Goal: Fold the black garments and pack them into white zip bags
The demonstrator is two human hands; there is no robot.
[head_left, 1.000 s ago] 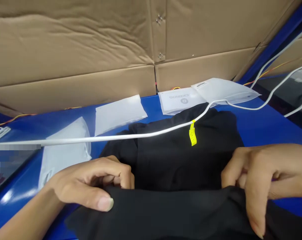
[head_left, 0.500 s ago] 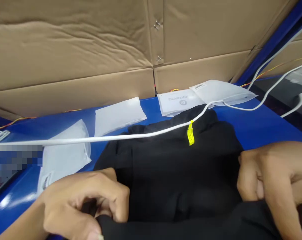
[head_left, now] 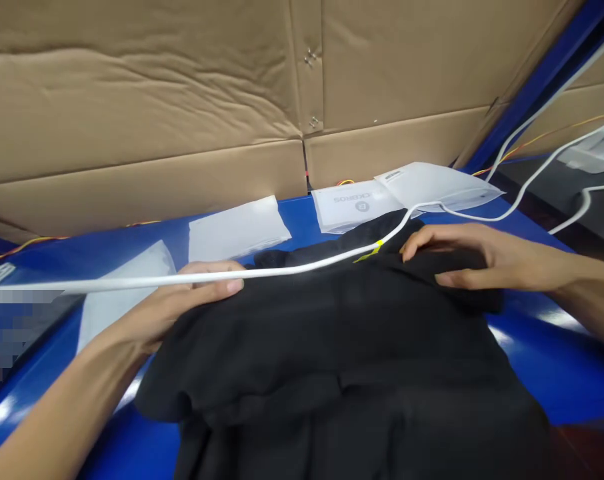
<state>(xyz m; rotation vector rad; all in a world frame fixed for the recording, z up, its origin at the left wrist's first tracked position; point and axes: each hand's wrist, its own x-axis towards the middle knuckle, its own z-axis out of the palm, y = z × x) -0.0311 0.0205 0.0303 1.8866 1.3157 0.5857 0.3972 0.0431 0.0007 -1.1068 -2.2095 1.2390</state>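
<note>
A piece of black cloth, seemingly a garment (head_left: 332, 333), lies folded over across the blue table in front of me. My left hand (head_left: 187, 297) is closed on its far left edge, thumb on top and the other fingers mostly behind the fabric. At the far right corner, my right hand (head_left: 462, 260) rests on the cloth with thumb and fingers spread apart. A white cable (head_left: 292, 269) runs across the far edge of the cloth and passes over my left hand. The yellow tag (head_left: 369, 253) on it is partly covered by black fabric.
White plastic packets (head_left: 237, 230) lie along the back of the blue table (head_left: 537, 360), one (head_left: 352, 207) with printed lettering. Brown padded panels (head_left: 147, 87) rise behind. More white cables (head_left: 527, 190) and a clear container (head_left: 595, 150) are at the right.
Both hands have moved away from me, carrying the near part of the black garment over its far part. The right hand's fingers have spread. The yellow tag is now partly covered.
</note>
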